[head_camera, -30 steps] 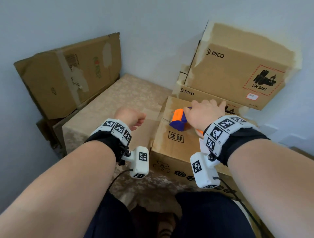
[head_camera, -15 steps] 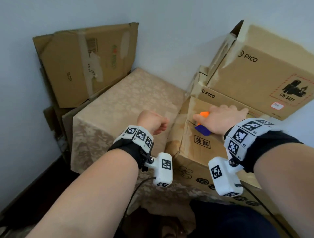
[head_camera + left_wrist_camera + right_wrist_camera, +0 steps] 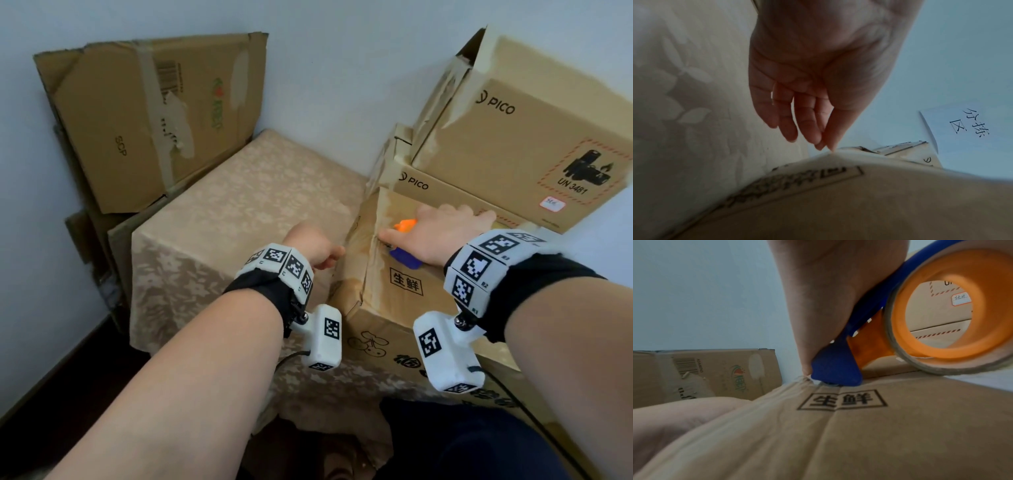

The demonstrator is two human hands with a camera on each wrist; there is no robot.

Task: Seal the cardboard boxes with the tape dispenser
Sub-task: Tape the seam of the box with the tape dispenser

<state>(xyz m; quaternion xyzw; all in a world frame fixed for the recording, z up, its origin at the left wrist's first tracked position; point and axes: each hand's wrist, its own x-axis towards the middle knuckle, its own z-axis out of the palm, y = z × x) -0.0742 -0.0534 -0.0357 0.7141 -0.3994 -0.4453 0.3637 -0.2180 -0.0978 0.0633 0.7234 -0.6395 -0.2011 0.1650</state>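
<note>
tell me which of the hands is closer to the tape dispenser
Right. The right hand grips the tape dispenser on the box; the left hand sits beside the box's left edge, apart from it.

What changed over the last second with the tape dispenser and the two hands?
The right hand has run the tape dispenser leftward along the top of the box to near its left edge. It kept its grip throughout. The left hand stayed loosely curled beside that edge, holding nothing; the PICO boxes did not move.

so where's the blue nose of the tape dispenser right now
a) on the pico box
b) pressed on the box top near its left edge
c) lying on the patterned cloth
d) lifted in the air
b: the right hand holds the tape dispenser down on the printed cardboard box near that edge.
</note>
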